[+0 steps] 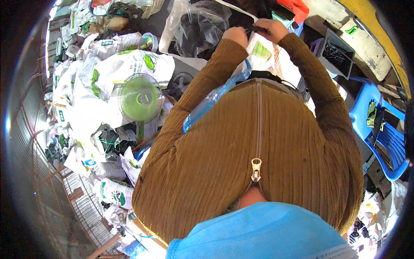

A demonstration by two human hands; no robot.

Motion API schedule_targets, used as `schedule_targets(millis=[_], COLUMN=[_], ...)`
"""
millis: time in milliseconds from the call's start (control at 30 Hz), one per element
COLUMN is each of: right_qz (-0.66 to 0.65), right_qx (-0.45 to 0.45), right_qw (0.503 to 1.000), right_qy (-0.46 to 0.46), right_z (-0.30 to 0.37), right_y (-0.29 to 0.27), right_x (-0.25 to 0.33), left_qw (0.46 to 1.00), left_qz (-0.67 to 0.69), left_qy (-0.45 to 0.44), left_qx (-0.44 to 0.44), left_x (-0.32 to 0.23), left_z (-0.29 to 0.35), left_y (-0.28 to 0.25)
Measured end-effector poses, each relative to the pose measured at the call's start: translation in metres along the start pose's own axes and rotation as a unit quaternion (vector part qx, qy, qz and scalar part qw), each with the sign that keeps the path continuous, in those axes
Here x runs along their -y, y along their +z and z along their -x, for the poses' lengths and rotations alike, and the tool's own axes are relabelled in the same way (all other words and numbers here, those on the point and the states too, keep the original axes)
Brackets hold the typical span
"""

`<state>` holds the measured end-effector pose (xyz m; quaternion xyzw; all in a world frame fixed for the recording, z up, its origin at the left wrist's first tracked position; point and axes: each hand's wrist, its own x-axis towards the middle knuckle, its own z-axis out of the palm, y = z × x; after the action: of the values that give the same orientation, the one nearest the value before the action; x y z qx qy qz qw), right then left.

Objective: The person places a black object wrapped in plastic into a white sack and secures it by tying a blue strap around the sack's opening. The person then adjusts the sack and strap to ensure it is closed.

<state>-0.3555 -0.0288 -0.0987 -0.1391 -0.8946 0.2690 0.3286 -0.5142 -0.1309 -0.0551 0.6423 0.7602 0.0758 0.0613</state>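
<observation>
Dark item (257, 29) | small, outline unclear | between left hand (236, 36), right hand (274, 30)

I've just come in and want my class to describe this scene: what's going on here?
A person in a brown ribbed zip-up top has both hands out in front, close together. The left hand is curled; the right hand has its fingers at something dark, too small to make out. Clear plastic lies just left of the hands. A green fan stands among white sacks to the left, and a blue plastic chair is at the right.
</observation>
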Motion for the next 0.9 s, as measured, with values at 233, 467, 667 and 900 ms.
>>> schedule_targets(millis=[233,467,667,900], right_qz=[-0.039,-0.064,-0.135,-0.127], right_qx=[0.071,0.096,0.04,0.008], right_qw=[0.997,0.993,0.985,0.932], right_qy=[0.008,0.008,0.099,0.34], right_z=[-0.019,-0.024,-0.032,0.026], right_y=[-0.008,-0.002,0.013,-0.011], right_x=[0.001,-0.007,-0.008,-0.034], left_qw=[0.96,0.797,0.82,0.887], left_qz=[0.251,0.543,0.5,0.37], left_qy=[-0.105,-0.21,-0.183,-0.116], left_qx=[0.067,0.157,0.208,0.253], left_x=[-0.001,-0.003,-0.001,-0.001], left_z=[-0.015,-0.005,-0.003,-0.018], left_y=[0.039,0.037,0.02,0.01])
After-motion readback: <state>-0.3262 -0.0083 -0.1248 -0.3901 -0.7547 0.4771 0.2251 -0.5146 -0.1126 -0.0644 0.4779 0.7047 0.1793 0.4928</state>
